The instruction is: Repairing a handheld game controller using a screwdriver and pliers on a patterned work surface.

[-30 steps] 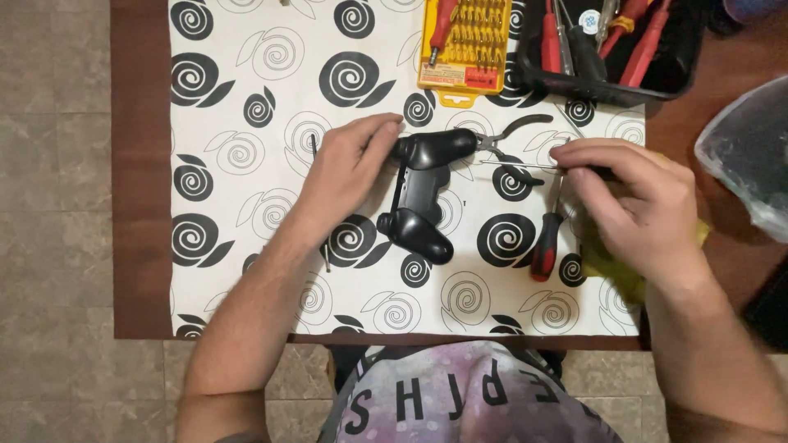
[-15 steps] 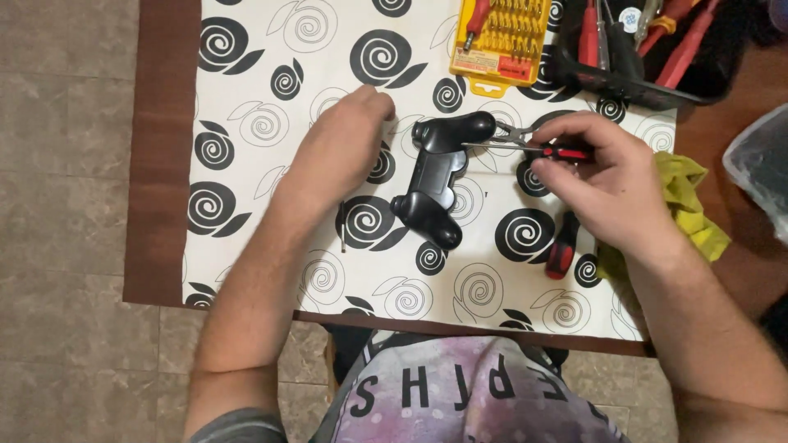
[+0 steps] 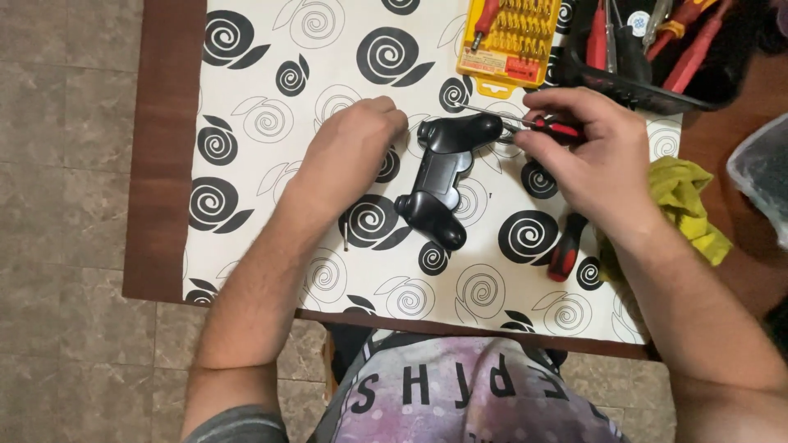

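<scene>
One black game controller (image 3: 443, 176) with two curved grips lies between the hands, the left hand (image 3: 349, 156) loosely curled and resting just beside it, the right hand (image 3: 587, 152) closed on one red-handled screwdriver (image 3: 542, 125) touching its far end.

home repair table (image 3: 164, 164), tool tray (image 3: 648, 94), floor tiles (image 3: 66, 205)

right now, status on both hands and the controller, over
Left hand resting on mat beside black controller. Right hand gripping red-handled tool at controller's end. Nothing in the way.
</scene>
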